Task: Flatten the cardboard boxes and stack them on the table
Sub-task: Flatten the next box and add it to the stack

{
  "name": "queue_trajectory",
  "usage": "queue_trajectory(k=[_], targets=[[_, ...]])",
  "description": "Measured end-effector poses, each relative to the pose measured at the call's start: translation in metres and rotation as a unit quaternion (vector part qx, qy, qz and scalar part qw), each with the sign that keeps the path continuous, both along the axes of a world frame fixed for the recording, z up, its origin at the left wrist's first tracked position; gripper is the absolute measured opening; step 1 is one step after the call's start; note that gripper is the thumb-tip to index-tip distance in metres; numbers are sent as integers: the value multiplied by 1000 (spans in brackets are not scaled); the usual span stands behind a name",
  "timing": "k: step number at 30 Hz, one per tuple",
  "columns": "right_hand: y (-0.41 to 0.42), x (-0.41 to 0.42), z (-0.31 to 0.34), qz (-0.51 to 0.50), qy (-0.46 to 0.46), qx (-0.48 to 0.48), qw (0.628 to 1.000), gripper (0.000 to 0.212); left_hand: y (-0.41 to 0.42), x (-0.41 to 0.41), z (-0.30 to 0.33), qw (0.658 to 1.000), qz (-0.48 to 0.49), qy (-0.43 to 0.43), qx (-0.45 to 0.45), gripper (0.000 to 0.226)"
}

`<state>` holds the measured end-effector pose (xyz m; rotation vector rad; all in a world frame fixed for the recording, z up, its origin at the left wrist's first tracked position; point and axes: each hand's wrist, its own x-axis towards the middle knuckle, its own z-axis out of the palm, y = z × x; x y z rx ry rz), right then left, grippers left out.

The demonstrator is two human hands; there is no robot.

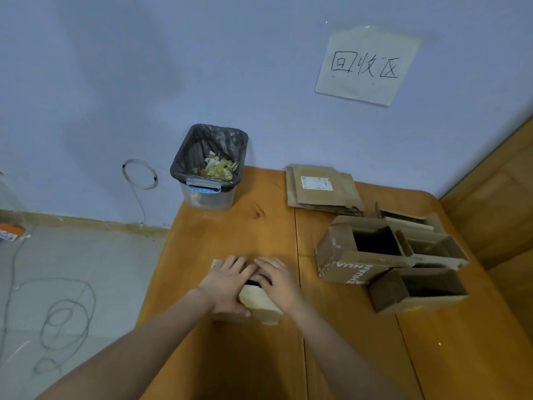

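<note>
Head view: both hands were on a small cardboard box (261, 306) near the left edge of the worktop (230, 226), towards the near side. Left hand (227, 287) lay flat with fingers spread over the box top, thumb down along its near-left side. Right hand (278, 281) was flat too, fingers straight and pressed onto the top, next to the left fingers. A dark gap showed between the hands; box partly collapsed, pale near face, how flat hard to tell.

Flattened cardboard stack (323, 187) lay at the far edge, brown, a white label on top, edges ragged. Three open boxes (389, 255) clustered by the right edge, touching each other, flaps up, dark inside; the front-left one carried white lettering. Bare wood lay between the held box and the stack, and along the near edge.

Worktop was orange-brown wood, smooth, with plank seams and a knot. Clear plastic bin (209, 168) with a black liner stood at the far-left corner, scraps inside. Paper sign (366, 64) was taped on the blue wall. Cable loops (65, 319) lay on the grey floor beyond the left edge.
</note>
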<state>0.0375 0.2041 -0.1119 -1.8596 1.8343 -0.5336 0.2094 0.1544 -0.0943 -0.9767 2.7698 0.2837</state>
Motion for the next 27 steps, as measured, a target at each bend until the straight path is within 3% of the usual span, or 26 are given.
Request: queue_trajectory(k=[6, 8, 15, 21, 27], targets=[[18, 1, 8, -13, -66, 33, 997, 50, -1, -2, 19, 987, 75, 12, 143, 55], [24, 3, 12, 7, -65, 50, 997, 54, -6, -4, 24, 985, 61, -22, 161, 52], [69, 12, -2, 64, 102, -26, 992, 56, 2, 4, 12, 980, 57, -52, 184, 117], [96, 31, -16, 5, 159, -92, 983, 42, 17, 5, -4, 995, 52, -31, 85, 128], [80, 31, -9, 10, 157, -18, 987, 57, 17, 10, -6, 999, 40, -11, 16, 129]])
